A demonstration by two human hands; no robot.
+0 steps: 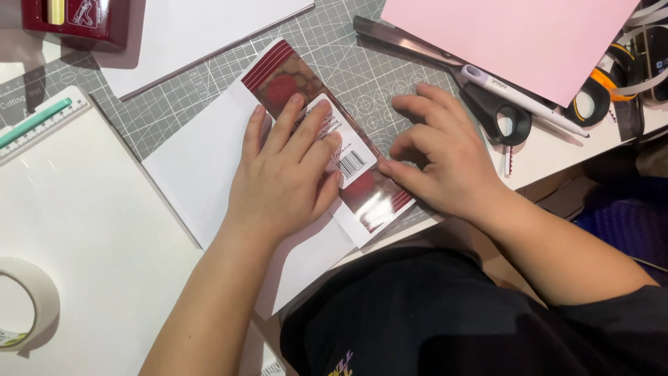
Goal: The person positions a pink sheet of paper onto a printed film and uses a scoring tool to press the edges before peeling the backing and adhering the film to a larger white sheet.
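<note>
Left hand (289, 174) lies flat, palm down, on a long glossy red packet (327, 132) with a white label and barcode. Fingers are extended and slightly spread, pressing the packet down; nothing is gripped. The packet runs diagonally from far left to near right across a white sheet of paper (202, 163), which rests on a grey cutting mat (334, 49) marked with a grid.

Right hand (438, 157) rests just to the right of the packet. Its thumb touches the packet's right edge near the barcode; the other fingers are loosely curled with tips on the mat, holding nothing.

Far right of the hands: black-handled scissors (487, 104) with a white pen (522, 101) lying across them, both partly under a pink sheet (515, 35). Left: a white board (90, 230) with a green pencil (35, 122) at its far edge and a roll of tape (24, 303) at the near left. Far left corner: a dark red box (76, 21).
</note>
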